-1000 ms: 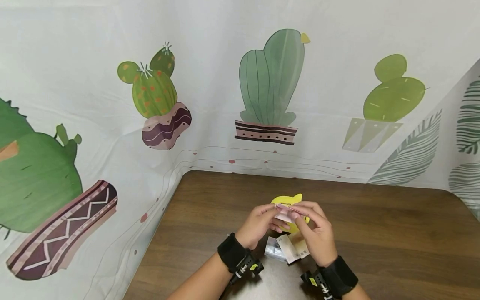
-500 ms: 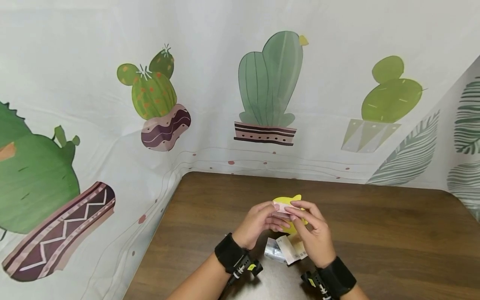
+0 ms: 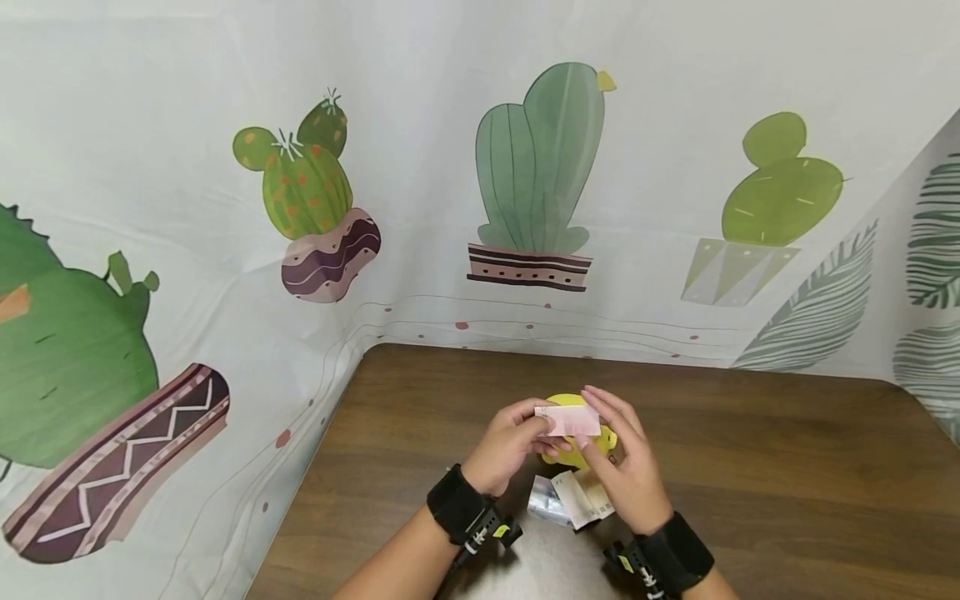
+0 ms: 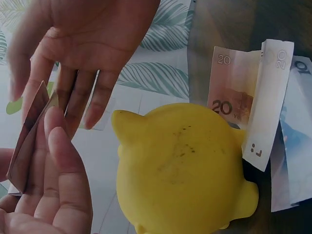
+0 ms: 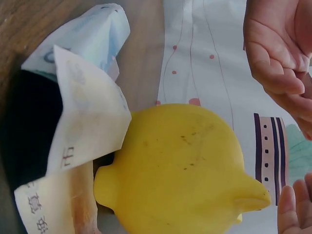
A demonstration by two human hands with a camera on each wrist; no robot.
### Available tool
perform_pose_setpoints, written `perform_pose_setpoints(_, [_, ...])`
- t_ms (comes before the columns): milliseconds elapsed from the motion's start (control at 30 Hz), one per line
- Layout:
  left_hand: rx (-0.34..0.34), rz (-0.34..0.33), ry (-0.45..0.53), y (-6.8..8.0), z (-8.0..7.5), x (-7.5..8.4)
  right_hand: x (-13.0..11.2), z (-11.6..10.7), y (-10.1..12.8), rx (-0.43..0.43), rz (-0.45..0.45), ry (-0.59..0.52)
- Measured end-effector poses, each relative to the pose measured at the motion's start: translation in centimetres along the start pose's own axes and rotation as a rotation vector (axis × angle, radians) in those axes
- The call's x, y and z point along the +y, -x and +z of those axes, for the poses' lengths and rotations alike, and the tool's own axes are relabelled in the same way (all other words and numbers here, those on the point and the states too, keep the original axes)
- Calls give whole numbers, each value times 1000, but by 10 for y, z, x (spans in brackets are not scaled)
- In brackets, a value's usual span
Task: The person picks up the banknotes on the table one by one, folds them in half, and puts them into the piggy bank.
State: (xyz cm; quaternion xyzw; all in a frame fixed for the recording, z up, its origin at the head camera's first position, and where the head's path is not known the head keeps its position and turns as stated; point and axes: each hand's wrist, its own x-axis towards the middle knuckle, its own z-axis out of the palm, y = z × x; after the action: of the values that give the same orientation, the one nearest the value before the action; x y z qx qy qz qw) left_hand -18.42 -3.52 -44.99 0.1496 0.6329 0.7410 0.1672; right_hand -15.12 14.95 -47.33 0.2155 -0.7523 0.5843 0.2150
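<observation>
A folded pink banknote (image 3: 570, 421) is pinched by my left hand (image 3: 506, 446), its printed face showing in the head view. In the left wrist view the folded banknote (image 4: 30, 131) appears edge-on, its two layers parted at the top. My right hand (image 3: 628, 467) is at the note's right end, fingers mostly straight; whether its fingertips touch the paper I cannot tell. Below and behind the note is a yellow piggy bank (image 4: 180, 170) with dark specks. In the right wrist view, only fingertips of the right hand (image 5: 295, 209) show, across from the left hand (image 5: 278, 53).
A folded brownish 20 banknote (image 4: 234, 87) and a bluish banknote (image 4: 295, 146) lie beside the piggy bank on the near side. They rest on the dark wooden table (image 3: 787, 467). A white cactus-print cloth (image 3: 420, 167) hangs behind the table.
The pink banknote has been turned from a tilted fold to lie broad-side toward the head view. My right fingers have loosened and spread from it, while the left keeps its hold.
</observation>
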Motion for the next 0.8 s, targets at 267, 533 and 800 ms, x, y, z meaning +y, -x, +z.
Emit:
perform_pose_setpoints(267, [5,-5,-1,1,0,3,-2,-2,1,-4,135,-39])
perform_pose_setpoints(533, [-2,-8,9,1,0,0,-3,0,1,19,147,-36])
perform_pose_setpoints(800, [6,-19,14,1,1,0,-3,2,2,39,165,14])
